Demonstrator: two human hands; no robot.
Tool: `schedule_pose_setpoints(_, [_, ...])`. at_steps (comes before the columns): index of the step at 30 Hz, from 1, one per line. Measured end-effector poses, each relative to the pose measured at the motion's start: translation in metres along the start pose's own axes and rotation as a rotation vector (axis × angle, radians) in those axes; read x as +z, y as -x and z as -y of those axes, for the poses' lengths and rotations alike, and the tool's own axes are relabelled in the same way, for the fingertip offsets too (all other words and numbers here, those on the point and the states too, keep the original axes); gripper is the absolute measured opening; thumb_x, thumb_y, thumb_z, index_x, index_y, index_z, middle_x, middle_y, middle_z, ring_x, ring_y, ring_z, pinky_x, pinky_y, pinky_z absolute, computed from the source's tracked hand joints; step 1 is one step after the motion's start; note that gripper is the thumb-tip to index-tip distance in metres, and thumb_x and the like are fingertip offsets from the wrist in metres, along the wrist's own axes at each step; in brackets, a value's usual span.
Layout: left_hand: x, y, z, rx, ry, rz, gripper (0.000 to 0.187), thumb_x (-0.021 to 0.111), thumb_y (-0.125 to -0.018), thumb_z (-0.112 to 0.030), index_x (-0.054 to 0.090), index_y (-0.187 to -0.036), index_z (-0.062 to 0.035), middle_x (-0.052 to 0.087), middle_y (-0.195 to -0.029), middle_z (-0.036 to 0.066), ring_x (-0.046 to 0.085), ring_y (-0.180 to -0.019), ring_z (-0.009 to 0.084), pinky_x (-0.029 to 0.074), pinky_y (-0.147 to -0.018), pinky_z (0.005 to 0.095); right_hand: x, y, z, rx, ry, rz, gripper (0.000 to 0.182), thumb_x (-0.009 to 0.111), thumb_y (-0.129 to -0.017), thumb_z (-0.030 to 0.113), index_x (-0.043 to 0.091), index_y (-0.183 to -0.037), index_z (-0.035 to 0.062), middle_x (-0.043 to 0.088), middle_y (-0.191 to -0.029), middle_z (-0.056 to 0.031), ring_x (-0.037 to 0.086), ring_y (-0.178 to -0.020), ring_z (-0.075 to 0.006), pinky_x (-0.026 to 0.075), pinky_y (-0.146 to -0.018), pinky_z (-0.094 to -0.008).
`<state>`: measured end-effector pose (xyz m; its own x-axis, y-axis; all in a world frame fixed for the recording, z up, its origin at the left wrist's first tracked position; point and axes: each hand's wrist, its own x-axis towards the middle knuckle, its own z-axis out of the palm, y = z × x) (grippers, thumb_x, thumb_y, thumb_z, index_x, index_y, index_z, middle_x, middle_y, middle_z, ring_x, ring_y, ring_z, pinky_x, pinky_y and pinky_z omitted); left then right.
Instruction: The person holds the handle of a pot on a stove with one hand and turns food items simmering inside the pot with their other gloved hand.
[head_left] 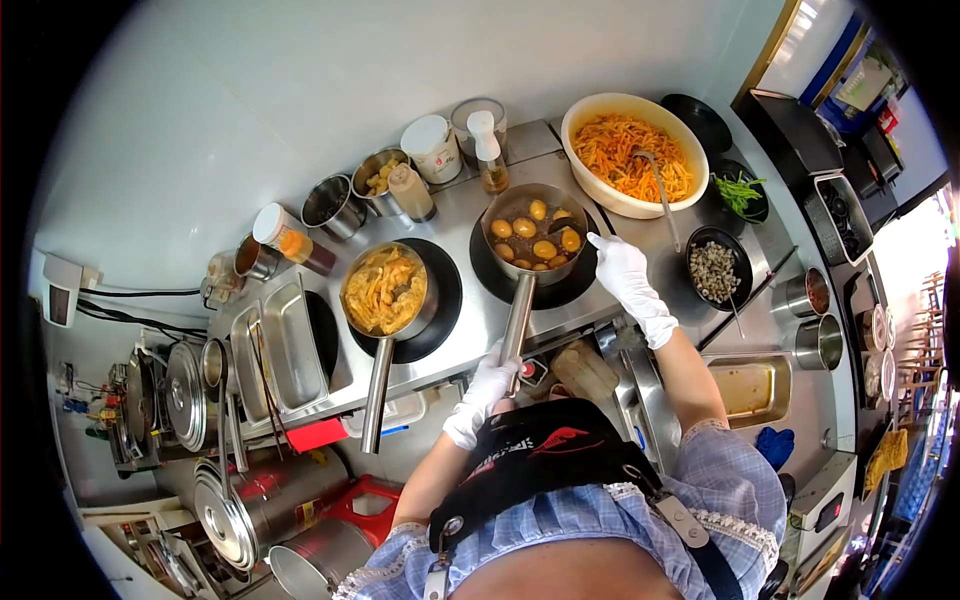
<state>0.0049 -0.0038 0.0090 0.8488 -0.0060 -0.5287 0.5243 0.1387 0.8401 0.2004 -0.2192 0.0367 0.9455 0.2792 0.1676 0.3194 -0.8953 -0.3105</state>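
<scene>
Both my hands wear white gloves. My left hand (484, 396) is closed around the long metal handle of a saucepan (518, 320) that sits on the right-hand black burner. Brown eggs (524, 227) lie in dark liquid inside it. At the pan's right rim, my right hand (626, 278) is closed on what looks like a dark spoon (563, 226), whose bowl dips among the eggs; its handle is mostly hidden by the glove. Left of this pan, a second saucepan (386, 290) with yellowish pieces in broth stands on another black burner, its handle pointing toward me.
A big cream bowl (573, 150) of shredded orange food holds a ladle. Black bowls hold greens (738, 194) and chopped bits (714, 270). Along the wall stand a spray bottle (490, 160), a white tub (431, 148) and metal pots (333, 207). Steel trays (295, 345) sit at left.
</scene>
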Motion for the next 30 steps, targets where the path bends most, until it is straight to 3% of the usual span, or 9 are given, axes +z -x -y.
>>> schedule_pose_setpoints(9, [-0.002, 0.0, 0.001, -0.014, 0.061, 0.044, 0.051, 0.051, -0.088, -0.012, 0.032, -0.134, -0.0036, 0.059, -0.076, 0.004, 0.051, -0.056, 0.0088, 0.042, -0.047, 0.0206, -0.021, 0.002, 0.009, -0.068, 0.009, 0.023, 0.021, 0.05, -0.081, 0.016, 0.063, -0.096, 0.0105, 0.062, -0.076, -0.0138, 0.062, -0.072, -0.0318, 0.049, -0.065, -0.0418])
schedule_pose_setpoints(13, [-0.002, -0.001, 0.002, -0.013, 0.045, 0.032, 0.052, 0.051, -0.088, -0.011, 0.03, -0.135, -0.004, 0.06, -0.076, 0.004, 0.051, -0.052, 0.0097, 0.042, -0.046, 0.0208, -0.004, -0.007, 0.017, -0.056, 0.117, -0.042, 0.013, 0.049, -0.081, 0.013, 0.06, -0.08, 0.005, 0.062, -0.071, -0.013, 0.062, -0.066, -0.0316, 0.049, -0.059, -0.0408])
schedule_pose_setpoints(18, [-0.002, -0.002, 0.003, -0.011, 0.051, 0.027, 0.053, 0.051, -0.088, -0.011, 0.03, -0.135, -0.0042, 0.06, -0.077, 0.005, 0.051, -0.049, 0.0105, 0.041, -0.044, 0.0218, 0.031, -0.021, 0.019, -0.063, 0.173, -0.045, 0.014, 0.048, -0.08, 0.012, 0.059, -0.079, 0.0039, 0.063, -0.071, -0.012, 0.064, -0.067, -0.0295, 0.05, -0.059, -0.0398])
schedule_pose_setpoints(22, [-0.002, -0.003, 0.005, 0.0, 0.037, 0.018, 0.054, 0.051, -0.088, -0.011, 0.028, -0.136, -0.0036, 0.059, -0.076, 0.005, 0.051, -0.05, 0.0102, 0.041, -0.044, 0.0219, 0.035, -0.028, 0.029, 0.053, 0.231, 0.039, 0.016, 0.049, -0.08, 0.015, 0.061, -0.081, 0.0048, 0.065, -0.074, -0.0117, 0.064, -0.071, -0.0299, 0.051, -0.062, -0.0395])
schedule_pose_setpoints(24, [-0.002, -0.004, 0.006, 0.002, 0.034, 0.008, 0.054, 0.051, -0.088, -0.011, 0.028, -0.136, -0.0033, 0.059, -0.076, 0.005, 0.051, -0.05, 0.0102, 0.041, -0.044, 0.0217, 0.025, -0.031, 0.032, 0.165, 0.12, 0.229, 0.019, 0.051, -0.08, 0.017, 0.064, -0.088, 0.0057, 0.066, -0.082, -0.0137, 0.064, -0.08, -0.031, 0.05, -0.071, -0.0402])
schedule_pose_setpoints(30, [-0.003, -0.003, 0.004, 0.013, 0.011, 0.004, 0.058, 0.052, -0.087, -0.011, 0.024, -0.136, 0.002, 0.06, -0.077, 0.005, 0.052, -0.053, 0.01, 0.042, -0.047, 0.0215, 0.009, -0.045, 0.019, 0.429, -0.108, 0.327, 0.024, 0.056, -0.079, 0.021, 0.064, -0.095, 0.005, 0.063, -0.097, -0.0177, 0.06, -0.094, -0.0329, 0.048, -0.081, -0.0399])
